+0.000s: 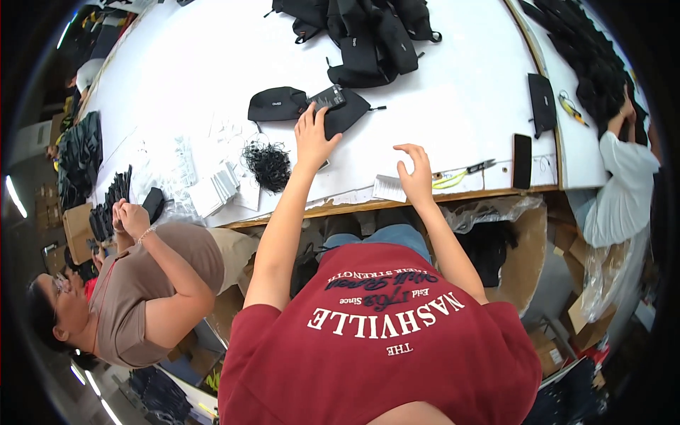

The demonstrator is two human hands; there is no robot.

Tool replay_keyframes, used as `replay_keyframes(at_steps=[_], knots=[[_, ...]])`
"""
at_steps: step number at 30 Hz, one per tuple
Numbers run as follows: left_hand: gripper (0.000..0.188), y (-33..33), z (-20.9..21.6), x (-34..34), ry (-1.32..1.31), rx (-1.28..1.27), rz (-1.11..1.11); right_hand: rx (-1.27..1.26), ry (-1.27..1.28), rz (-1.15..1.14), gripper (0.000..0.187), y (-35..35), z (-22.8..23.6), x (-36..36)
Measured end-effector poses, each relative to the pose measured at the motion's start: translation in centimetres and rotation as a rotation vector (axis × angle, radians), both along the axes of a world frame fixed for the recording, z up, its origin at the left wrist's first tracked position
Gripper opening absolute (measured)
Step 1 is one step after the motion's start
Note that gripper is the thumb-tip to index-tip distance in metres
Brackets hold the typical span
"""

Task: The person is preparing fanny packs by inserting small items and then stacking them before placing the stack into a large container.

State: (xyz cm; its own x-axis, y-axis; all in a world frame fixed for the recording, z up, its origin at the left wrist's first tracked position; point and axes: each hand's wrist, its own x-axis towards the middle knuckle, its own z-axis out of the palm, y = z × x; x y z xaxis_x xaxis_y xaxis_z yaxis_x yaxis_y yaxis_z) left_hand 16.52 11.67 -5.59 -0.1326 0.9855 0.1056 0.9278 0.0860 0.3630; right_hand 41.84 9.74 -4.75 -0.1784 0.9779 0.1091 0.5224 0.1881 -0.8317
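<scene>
My left hand (315,138) reaches across the white table with its fingers stretched and thumb apart. Its fingertips rest on a black printed card (326,97), which lies over small black zippered pouches (278,104). My right hand (416,173) hovers near the table's front edge, thumb and forefinger apart, and nothing shows between them. A small stack of white cards (387,188) lies just left of it. Beside my left wrist is a tangled heap of thin black cords (268,164).
A pile of black bags (368,46) lies at the far side. Yellow-handled snips (464,174) and a phone (521,161) lie right. White card stacks (215,188) and clear plastic bags (183,166) are left. One co-worker (159,283) stands left, another (623,173) works right.
</scene>
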Motion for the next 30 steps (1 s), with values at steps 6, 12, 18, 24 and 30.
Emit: replay_keyframes(at_steps=[6,12,18,24,30], knots=[[0.074,3.5,-1.2,-0.4,-0.029,0.041,0.114,-0.393,0.348,0.113,0.021,5.7,-1.6,-1.2],[0.043,3.9,-4.0,-7.4,-0.428,0.123,1.022,-0.169,0.333,0.24,0.018,8.8,1.3,-6.9],[0.032,3.7,-7.2,-11.8,-1.286,0.094,1.14,-0.265,0.431,0.296,0.017,8.5,2.6,-11.5],[0.019,5.0,-1.0,-6.5,-1.432,0.185,0.781,-0.039,0.056,0.214,0.019,7.6,6.2,-10.4],[0.024,1.2,10.1,-0.1,-1.773,0.009,0.433,0.561,-0.405,0.178,0.036,7.4,12.3,-11.7]])
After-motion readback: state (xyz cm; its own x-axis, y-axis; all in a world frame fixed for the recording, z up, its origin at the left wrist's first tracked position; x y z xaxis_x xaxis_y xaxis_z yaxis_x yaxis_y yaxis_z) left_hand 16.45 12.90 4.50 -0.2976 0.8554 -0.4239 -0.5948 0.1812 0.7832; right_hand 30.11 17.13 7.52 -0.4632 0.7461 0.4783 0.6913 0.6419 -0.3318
